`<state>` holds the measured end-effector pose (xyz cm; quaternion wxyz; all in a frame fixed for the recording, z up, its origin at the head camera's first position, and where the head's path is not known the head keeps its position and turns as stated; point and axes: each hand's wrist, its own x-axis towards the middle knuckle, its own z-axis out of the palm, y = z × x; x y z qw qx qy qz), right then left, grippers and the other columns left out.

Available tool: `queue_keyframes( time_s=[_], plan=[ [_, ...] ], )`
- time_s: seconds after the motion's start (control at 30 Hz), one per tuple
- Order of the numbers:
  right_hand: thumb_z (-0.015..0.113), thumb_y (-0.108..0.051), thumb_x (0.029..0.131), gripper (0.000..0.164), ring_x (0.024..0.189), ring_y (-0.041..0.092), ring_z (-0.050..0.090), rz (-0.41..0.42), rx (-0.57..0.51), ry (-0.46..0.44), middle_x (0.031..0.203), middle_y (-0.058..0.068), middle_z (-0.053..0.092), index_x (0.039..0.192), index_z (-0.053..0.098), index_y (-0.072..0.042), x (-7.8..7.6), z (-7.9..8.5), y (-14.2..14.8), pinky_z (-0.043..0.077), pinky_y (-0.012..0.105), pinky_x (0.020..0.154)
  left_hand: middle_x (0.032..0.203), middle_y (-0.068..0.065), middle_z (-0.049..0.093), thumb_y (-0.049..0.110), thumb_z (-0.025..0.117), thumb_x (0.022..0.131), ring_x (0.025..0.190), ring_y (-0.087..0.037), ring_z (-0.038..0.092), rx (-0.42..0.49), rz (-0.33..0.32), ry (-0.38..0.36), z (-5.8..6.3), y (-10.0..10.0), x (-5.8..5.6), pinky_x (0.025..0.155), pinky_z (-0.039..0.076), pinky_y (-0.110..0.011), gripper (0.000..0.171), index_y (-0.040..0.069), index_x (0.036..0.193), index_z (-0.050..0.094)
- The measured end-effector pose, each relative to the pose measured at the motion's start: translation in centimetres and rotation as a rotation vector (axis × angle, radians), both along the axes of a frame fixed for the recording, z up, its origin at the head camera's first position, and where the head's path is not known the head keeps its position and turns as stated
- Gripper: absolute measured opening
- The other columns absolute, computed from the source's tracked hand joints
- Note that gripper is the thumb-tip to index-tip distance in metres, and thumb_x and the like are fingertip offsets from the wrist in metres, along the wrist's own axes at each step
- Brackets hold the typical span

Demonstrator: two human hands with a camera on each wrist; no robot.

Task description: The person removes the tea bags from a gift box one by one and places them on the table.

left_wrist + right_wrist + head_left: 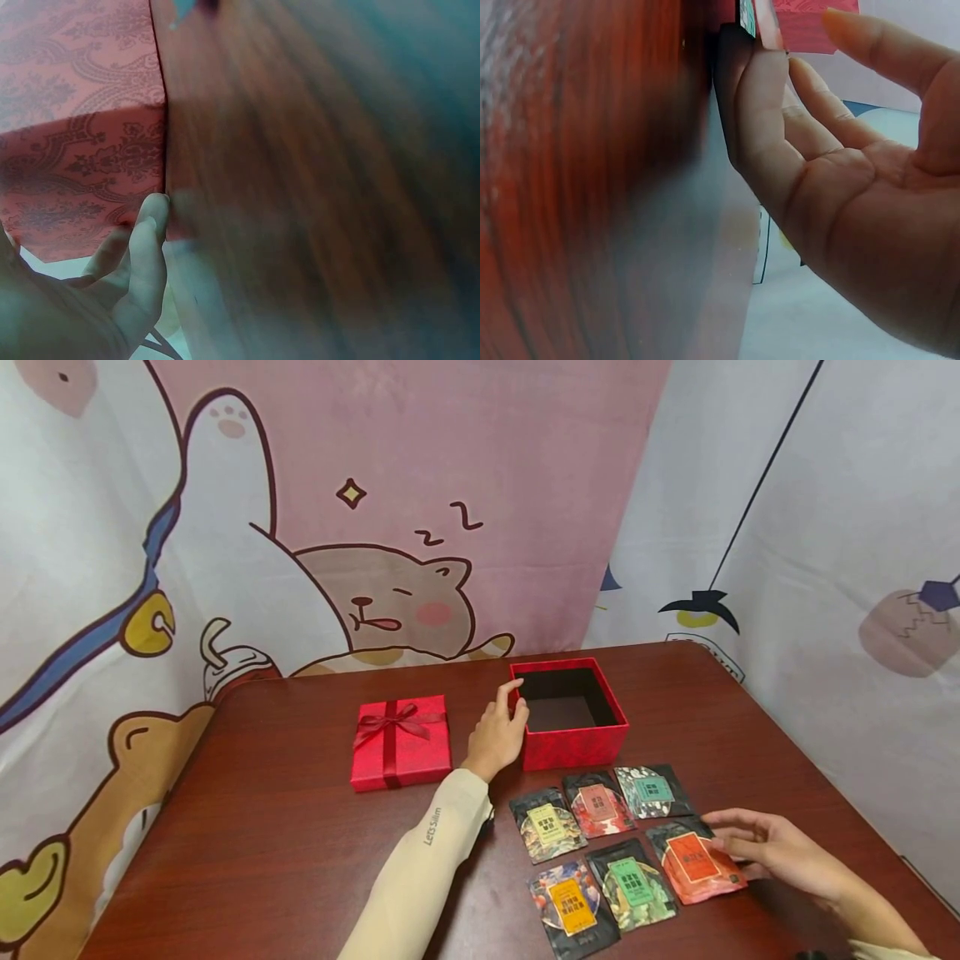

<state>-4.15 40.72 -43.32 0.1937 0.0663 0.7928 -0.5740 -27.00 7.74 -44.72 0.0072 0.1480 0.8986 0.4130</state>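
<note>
A red patterned gift box [573, 747] stands lidless, its dark inside in sight. Against its left wall rests my left hand [498, 735], with the index finger up at the rim and the thumb near the front corner. In the left wrist view, the fingers lie along the box's patterned side [82, 161]. My right hand [780, 847] is at the right edge of the sachet with the orange-red label [693, 857], fingertips touching it. The right wrist view shows that hand [862, 187] with its thumb raised apart from the fingers.
Several dark sachets lie in two rows before the box, among them one with a green label [632, 883] and one with an orange label [572, 908]. Left of the box lies its red lid [401, 760] with a ribbon bow. A printed curtain [525, 527] hangs behind the table.
</note>
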Motion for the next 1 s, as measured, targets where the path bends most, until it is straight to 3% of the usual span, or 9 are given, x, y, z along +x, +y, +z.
queue_keyframes(
  time_s=[0.3, 0.57, 0.8, 1.0],
  plan=[
    [0.057, -0.015, 0.1, 0.053, 0.095, 0.005, 0.067, 0.009, 0.024, 0.025, 0.117, 0.011, 0.069, 0.136, 0.037, 0.019, 0.1, 0.3, -0.1, 0.057, 0.042, 0.072, 0.118, -0.009, 0.06, 0.049, 0.032, 0.103, 0.1, -0.03, 0.064, 0.005, -0.001, 0.007, 0.1, -0.1, 0.1, 0.083, 0.05, -0.052, 0.046, 0.047, 0.149, 0.029],
    [0.053, -0.016, 0.103, 0.056, 0.096, 0.005, 0.068, 0.029, 0.07, 0.021, 0.121, 0.024, 0.065, 0.137, 0.032, 0.022, 0.3, 0.9, 0.0, 0.057, 0.041, 0.073, 0.117, -0.009, 0.06, 0.049, 0.033, 0.103, 0.1, -0.03, 0.064, 0.003, 0.003, 0.007, 0.1, -0.1, 0.0, 0.082, 0.05, -0.052, 0.046, 0.047, 0.148, 0.029],
    [0.053, -0.014, 0.102, 0.056, 0.097, 0.01, 0.069, 0.059, 0.041, 0.03, 0.124, 0.031, 0.061, 0.136, 0.03, 0.024, 0.1, 0.8, 0.3, 0.057, 0.042, 0.075, 0.117, -0.009, 0.06, 0.049, 0.032, 0.103, 0.1, -0.03, 0.064, -0.005, 0.005, 0.002, 0.1, -0.1, 0.0, 0.082, 0.05, -0.052, 0.046, 0.047, 0.149, 0.029],
    [0.055, -0.016, 0.101, 0.057, 0.095, 0.012, 0.069, 0.05, 0.111, 0.05, 0.127, 0.035, 0.057, 0.137, 0.033, 0.023, 0.1, 1.4, 0.1, 0.057, 0.041, 0.074, 0.117, -0.008, 0.059, 0.05, 0.032, 0.103, 0.099, -0.03, 0.064, -0.005, 0.001, -0.011, 0.1, -0.1, 0.0, 0.083, 0.05, -0.051, 0.047, 0.048, 0.149, 0.027]
  ],
)
